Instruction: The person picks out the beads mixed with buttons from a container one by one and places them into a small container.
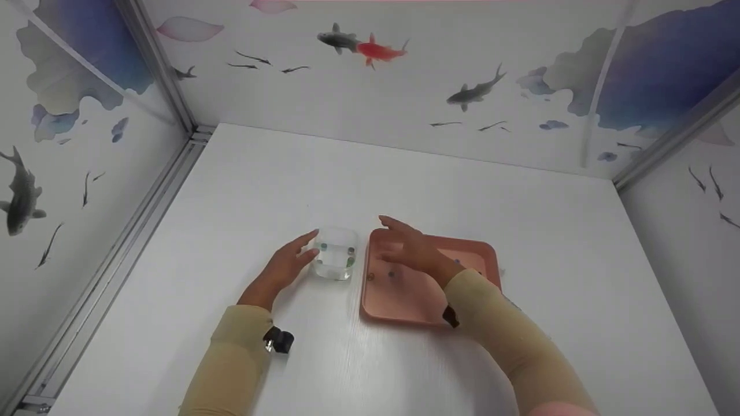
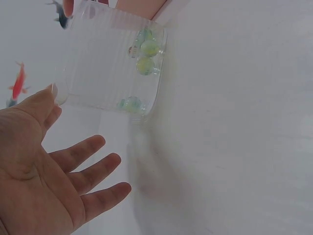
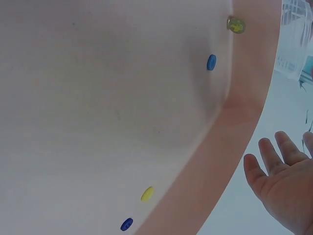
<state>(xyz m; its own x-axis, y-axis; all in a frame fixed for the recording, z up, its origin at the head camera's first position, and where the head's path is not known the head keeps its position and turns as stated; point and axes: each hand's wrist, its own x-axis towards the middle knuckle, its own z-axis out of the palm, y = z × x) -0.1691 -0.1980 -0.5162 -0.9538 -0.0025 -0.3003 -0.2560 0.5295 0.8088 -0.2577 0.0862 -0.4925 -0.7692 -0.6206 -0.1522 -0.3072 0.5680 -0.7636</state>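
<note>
My left hand (image 1: 285, 264) is beside a clear plastic container (image 1: 336, 270), its fingers spread and its thumb side at the container wall. In the left wrist view, the thumb of the left hand (image 2: 44, 181) meets a corner of the container; the other fingers stand apart. Several green-yellow glass marbles (image 2: 145, 65) lie inside. My right hand (image 1: 415, 251), holding nothing, hovers over the pink tray (image 1: 404, 309) with fingers extended. In the right wrist view, the tray holds a glass marble (image 3: 235, 24), a blue button (image 3: 211, 62), a yellow piece (image 3: 147, 194) and a dark blue button (image 3: 126, 224).
The container and tray stand side by side on a white table (image 1: 404, 179). Panels with painted fish (image 1: 378, 51) enclose the back and sides. A metal rail (image 1: 115, 277) runs along the left edge.
</note>
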